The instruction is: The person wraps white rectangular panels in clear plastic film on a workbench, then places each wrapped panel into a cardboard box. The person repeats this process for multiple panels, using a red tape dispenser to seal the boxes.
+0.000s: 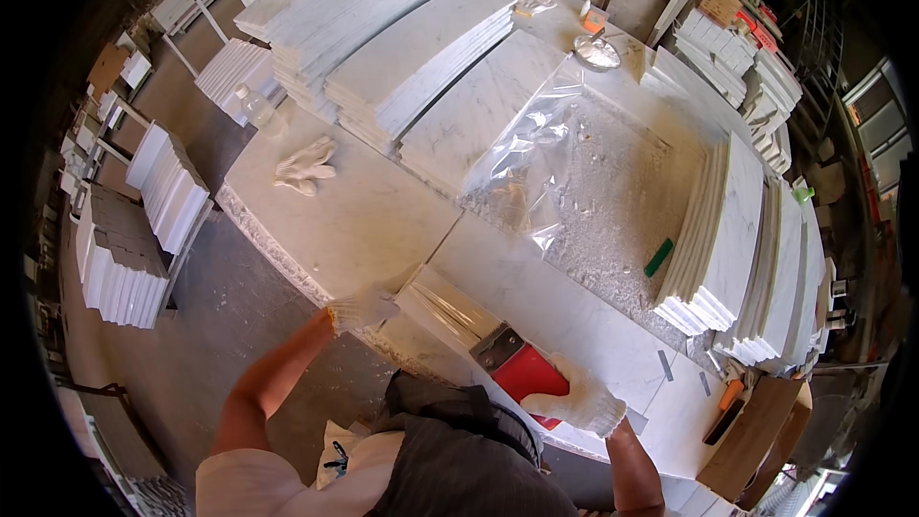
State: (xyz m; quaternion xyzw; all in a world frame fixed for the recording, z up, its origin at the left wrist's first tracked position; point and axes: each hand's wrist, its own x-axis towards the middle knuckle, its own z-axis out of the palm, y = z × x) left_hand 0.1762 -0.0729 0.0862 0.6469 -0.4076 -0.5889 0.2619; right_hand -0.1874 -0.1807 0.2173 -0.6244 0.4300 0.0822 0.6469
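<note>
My right hand (584, 400), in a pale knitted glove, is closed round a wide red tool (528, 373) with a dark metal end, at the table's near edge. From that metal end a shiny, streaked tan band (445, 311) runs up and left along the slab; I cannot tell what it is made of. My left hand (364, 309), also gloved, is over the edge near the band's far end. Motion smears its fingers, so its grip does not show. Under both hands lies a pale marble slab (536, 273).
Stacked marble slabs (421, 48) rise at the back left; more slabs (723, 239) lean at the right. Clear plastic film (526, 168) lies mid-table beside a green block (659, 257). Loose gloves (305, 166) and a clear bottle (255, 107) are left; a cardboard box (756, 440) stands near right.
</note>
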